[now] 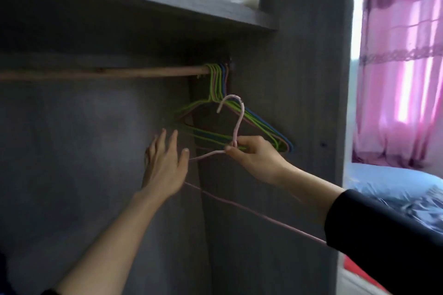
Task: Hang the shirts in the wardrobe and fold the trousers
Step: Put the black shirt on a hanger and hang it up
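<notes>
Head view: our right hand [254,158] holds a thin pink wire hanger [239,122] by its neck, grip grasping it, just below the wooden wardrobe rail [107,72]. Our left hand [165,167] hovers beside it, grip released. We should draw it clear of the bunched green, blue and pink hangers [215,81], which could snag. No shirt shows.

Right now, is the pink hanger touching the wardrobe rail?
Apart. The head view shows the pink hanger pinched by the right hand, its hook free and well below the rail.
</notes>
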`<state>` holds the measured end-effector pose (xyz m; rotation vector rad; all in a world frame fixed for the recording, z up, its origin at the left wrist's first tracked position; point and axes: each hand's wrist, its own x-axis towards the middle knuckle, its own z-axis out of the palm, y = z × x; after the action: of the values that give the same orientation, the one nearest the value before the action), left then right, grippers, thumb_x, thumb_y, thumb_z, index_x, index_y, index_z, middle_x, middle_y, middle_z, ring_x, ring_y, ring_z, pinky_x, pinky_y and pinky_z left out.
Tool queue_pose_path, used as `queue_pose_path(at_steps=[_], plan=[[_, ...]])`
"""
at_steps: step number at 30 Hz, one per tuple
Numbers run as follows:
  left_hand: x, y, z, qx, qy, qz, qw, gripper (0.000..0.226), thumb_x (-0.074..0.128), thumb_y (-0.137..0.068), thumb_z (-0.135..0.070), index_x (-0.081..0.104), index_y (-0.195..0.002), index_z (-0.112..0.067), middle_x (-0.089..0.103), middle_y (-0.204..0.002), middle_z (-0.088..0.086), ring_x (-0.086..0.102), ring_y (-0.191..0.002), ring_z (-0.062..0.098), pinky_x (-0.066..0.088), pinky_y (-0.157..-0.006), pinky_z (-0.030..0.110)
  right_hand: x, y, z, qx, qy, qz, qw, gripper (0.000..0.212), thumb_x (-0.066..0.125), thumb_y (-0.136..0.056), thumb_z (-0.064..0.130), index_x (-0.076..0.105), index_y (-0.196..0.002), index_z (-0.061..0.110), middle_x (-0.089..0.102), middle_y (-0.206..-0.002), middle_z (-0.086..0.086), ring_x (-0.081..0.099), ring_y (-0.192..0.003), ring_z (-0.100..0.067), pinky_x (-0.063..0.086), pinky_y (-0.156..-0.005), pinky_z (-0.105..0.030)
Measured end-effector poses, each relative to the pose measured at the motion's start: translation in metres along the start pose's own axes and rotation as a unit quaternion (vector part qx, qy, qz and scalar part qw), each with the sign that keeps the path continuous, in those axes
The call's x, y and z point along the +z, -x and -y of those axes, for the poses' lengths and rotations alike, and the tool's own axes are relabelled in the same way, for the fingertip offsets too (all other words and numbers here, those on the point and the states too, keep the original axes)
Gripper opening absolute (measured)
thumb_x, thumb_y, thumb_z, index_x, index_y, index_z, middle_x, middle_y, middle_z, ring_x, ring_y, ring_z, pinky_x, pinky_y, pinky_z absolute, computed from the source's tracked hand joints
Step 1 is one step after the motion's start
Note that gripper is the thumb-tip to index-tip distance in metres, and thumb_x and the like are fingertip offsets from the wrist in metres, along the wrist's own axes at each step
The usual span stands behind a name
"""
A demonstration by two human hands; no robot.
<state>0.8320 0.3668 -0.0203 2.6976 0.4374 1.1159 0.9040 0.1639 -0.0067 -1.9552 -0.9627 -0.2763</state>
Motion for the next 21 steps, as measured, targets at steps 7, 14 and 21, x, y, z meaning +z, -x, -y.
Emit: queue_pose_path(at_steps=[7, 14, 21], plan=[[0.076, 0.083, -0.107, 0.060, 0.146, 0.069, 0.985, 0.042, 0.042, -0.098, -0.027, 0.047, -0.136, -0.010, 0.047, -0.138, 0.013, 0.038, -0.127, 0.030, 0.025, -0.107, 0.035, -0.081, 0.115, -0.054, 0.134, 0.046, 0.032, 0.989, 0.032, 0.061, -0.092, 0.030, 0.065, -0.076, 0.002, 0.052, -0.054, 0.002, 0.048, -0.047, -0.009, 0.041, -0.047, -0.023], [0.123, 0.172, -0.255, 0.181, 0.198, 0.104, 0.958, 0.042, 0.034, -0.096, -0.032, 0.054, -0.128, -0.013, 0.053, -0.131, 0.005, 0.040, -0.122, 0.019, 0.035, -0.101, 0.032, -0.194, 0.243, -0.122, 0.248, 0.024, 0.017, 0.968, 0.026, 0.068, -0.088, 0.024, 0.070, -0.081, -0.001, 0.059, -0.058, -0.002, 0.052, -0.048, -0.010, 0.042, -0.046, -0.023], [0.202, 0.254, -0.441, 0.181, 0.229, 0.234, 0.927, 0.037, 0.041, -0.097, -0.025, 0.051, -0.130, -0.013, 0.051, -0.132, 0.010, 0.039, -0.123, 0.025, 0.030, -0.103, 0.035, -0.323, 0.392, -0.207, 0.357, 0.016, -0.045, 0.933, 0.012, 0.069, -0.088, 0.019, 0.074, -0.088, 0.008, 0.063, -0.065, 0.001, 0.053, -0.052, -0.005, 0.043, -0.052, -0.019]])
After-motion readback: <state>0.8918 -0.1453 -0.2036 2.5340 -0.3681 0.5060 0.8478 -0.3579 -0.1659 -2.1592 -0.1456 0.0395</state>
